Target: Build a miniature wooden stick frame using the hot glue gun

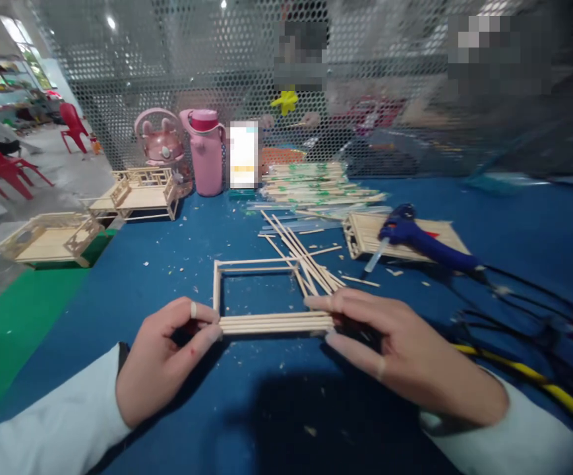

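A rectangular frame of thin wooden sticks [246, 290] lies flat on the blue table [177, 264]. My left hand [162, 359] pinches the near-left end of the frame's front bar, fingers closed on it. My right hand [405, 353] pinches the near-right end of the same bar, thumb and fingers pressed on the sticks. A loose bundle of wooden sticks [301, 254] lies across the frame's far right corner.
A blue glue gun [422, 241] rests on a wooden panel [365, 234], with cables [528, 330] trailing right. A stick pile [316, 181], pink bottle [206, 152] and pink fan [160, 138] stand at the back. Finished wooden models [49, 237] sit left. People sit behind mesh.
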{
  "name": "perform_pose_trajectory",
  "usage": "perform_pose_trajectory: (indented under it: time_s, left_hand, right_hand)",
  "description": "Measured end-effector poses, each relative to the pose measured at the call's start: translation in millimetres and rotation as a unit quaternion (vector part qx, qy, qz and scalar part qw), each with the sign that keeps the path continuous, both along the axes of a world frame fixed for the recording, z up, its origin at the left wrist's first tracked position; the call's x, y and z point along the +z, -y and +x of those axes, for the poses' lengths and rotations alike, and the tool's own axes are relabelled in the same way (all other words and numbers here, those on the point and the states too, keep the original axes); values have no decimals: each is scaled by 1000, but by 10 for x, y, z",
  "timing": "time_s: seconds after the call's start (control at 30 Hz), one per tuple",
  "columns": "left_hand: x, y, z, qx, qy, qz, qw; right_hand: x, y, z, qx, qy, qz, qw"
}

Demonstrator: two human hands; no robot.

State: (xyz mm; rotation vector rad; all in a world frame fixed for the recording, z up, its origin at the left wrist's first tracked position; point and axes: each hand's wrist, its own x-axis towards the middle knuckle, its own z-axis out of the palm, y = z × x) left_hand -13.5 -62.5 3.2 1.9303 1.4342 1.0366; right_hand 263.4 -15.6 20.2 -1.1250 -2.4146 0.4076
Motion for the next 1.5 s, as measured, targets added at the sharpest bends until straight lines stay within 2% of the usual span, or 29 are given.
perform_pose_trajectory:
  time_s: [0.33,0.5,0.6,0.7,0.87,1.17,1.5]
  left_hand:
    - [51,-26,-26,-33,-8,-24,999]
    - [13,-10,10,-3,70,-80,994]
    - [-3,-13,41,28,128,-121,984]
    - [-6,-28,51,40,141,-152,977]
    - [13,-28,49,39,168,-173,970]
    - [45,-34,17,28,118,-121,985]
    - [36,19,-4,17,67,-106,992]
  right_hand:
    - [15,73,9,-22,-39,-20,999]
    - [18,56,-12,-20,-48,-20,998]
    - [-38,29,27,-18,-39,1,999]
    - [-154,0,98,-15,-21,30,999]
    - [-287,-5,156,-28,-14,45,998]
    - [-90,-18,55,-11,-38,27,999]
    - [-7,84,-11,-55,-70,-64,994]
